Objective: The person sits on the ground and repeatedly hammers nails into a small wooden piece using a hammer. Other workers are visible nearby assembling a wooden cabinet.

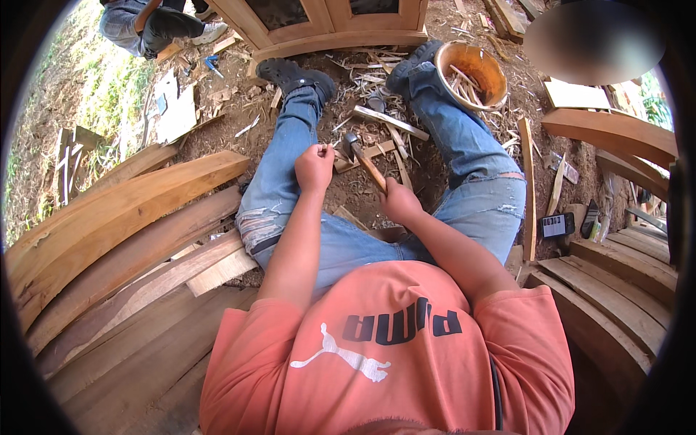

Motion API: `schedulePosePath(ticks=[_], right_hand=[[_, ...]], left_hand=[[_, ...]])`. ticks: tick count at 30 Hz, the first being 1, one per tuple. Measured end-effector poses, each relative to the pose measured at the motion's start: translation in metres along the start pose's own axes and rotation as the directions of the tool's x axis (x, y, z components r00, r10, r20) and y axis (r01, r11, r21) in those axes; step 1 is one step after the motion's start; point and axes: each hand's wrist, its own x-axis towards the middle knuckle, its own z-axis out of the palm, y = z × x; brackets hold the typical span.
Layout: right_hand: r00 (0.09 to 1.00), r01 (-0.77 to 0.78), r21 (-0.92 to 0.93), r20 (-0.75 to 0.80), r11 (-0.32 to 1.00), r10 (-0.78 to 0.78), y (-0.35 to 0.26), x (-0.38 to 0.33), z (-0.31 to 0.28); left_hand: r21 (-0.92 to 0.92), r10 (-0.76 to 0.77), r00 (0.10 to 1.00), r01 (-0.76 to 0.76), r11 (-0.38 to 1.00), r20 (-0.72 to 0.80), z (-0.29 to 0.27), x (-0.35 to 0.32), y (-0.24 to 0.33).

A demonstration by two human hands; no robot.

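My right hand [400, 202] is wrapped round the wooden handle of a hammer [372, 170]. The hammer's dark metal head points up and away, close to my left hand [315, 168]. The fingers of that hand are pinched together; whatever small thing they hold is too small to make out. Below the hammer head, a short wooden piece [376, 154] lies on the ground between my legs. Just beyond it rests a pale wood strip [392, 122], among shavings and offcuts.
An orange-brown bucket [472, 75] with wood scraps stands by my right foot. A wooden cabinet [330, 29] rises beyond my feet. Curved planks [138, 196] are stacked at left, more boards [616, 290] at right. A phone [557, 225] lies at right. Another person [148, 29] sits far left.
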Motion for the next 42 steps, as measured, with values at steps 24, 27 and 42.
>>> schedulePosePath(ticks=[24, 27, 42], right_hand=[[0.99, -0.106, -0.046, 0.093, 0.993, 0.11, 0.023, 0.015, 0.013], [0.988, -0.107, -0.047, 0.109, 0.993, 0.112, 0.022, 0.016, 0.011], [0.998, -0.048, 0.072, 0.034, 0.996, 0.045, -0.005, 0.004, -0.019]], left_hand=[[-0.168, 0.074, 0.997, -0.067, 0.984, 0.038, -0.003, -0.009, 0.002], [-0.175, 0.106, 0.992, -0.093, 0.98, 0.066, -0.006, -0.009, 0.006], [-0.201, 0.093, 0.99, -0.07, 0.977, 0.106, -0.008, -0.007, 0.003]])
